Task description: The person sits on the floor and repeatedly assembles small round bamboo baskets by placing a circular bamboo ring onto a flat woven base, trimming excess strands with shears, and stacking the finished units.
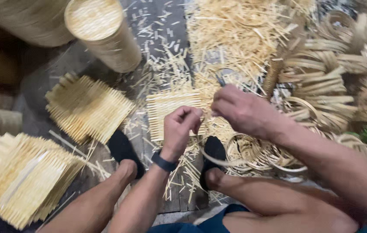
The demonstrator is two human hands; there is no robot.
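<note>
So the person is sitting low on the floor (41, 86), legs stretched out, both hands working right over a small flat mat of bamboo slats (172, 108) that's lying between their feet. The left hand (181, 127), with a dark band on the wrist, is pinching its fingertips together just above the near edge of that mat; it looks closed on something thin, but it's too blurry to tell what. The right hand (239, 112) is hovering just beside it, fingers curled in tight too, and again I can't make out what it's gripping. A thin pale strip (226, 163) is trailing below the right hand toward the right foot.

Around them it's a mess of bamboo. More slat mats are lying to the left: one (86, 108) tilted on the floor, and a thick stack (19, 177) at the lower left. A tall round bundle of sticks (103, 32) is standing upright at the top. Loose offcuts (235, 34) are scattered all over the top middle, and a pile of coiled bamboo rings (326, 86) is filling the right side, with a few more coils (257, 153) sitting near the right knee.
</note>
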